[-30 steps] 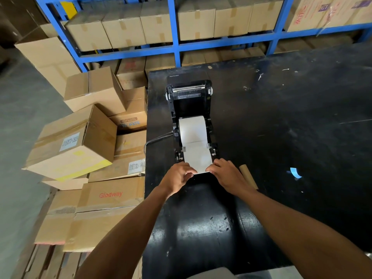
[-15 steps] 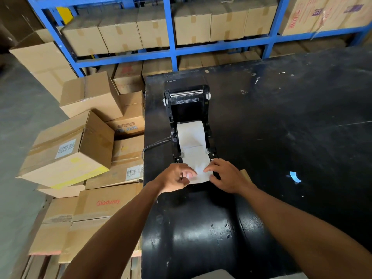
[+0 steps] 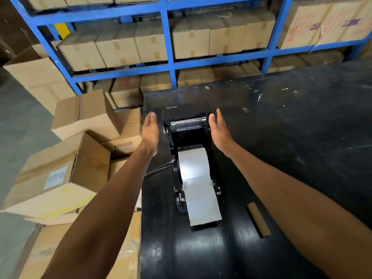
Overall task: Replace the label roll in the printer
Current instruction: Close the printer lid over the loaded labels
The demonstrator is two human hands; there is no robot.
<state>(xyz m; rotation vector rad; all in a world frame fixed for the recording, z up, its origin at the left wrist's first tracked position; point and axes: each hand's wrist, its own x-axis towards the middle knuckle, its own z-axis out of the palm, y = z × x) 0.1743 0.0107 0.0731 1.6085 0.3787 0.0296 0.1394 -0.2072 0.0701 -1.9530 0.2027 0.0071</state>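
Note:
The black label printer stands open on the black table, its lid raised at the far end. A white label roll sits inside, and its loose strip runs out over the front edge onto the table. My left hand is open beside the lid's left side, fingers straight. My right hand is open beside the lid's right side. Neither hand holds anything; whether they touch the lid I cannot tell.
An empty brown cardboard core lies on the table right of the printer. A cable leaves the printer's left side. Stacked cardboard boxes crowd the floor to the left. Blue shelving with boxes stands behind the table.
Both hands let go of the label strip at the printer's front and moved away from me to either side of the raised lid. The strip now lies flat on the table.

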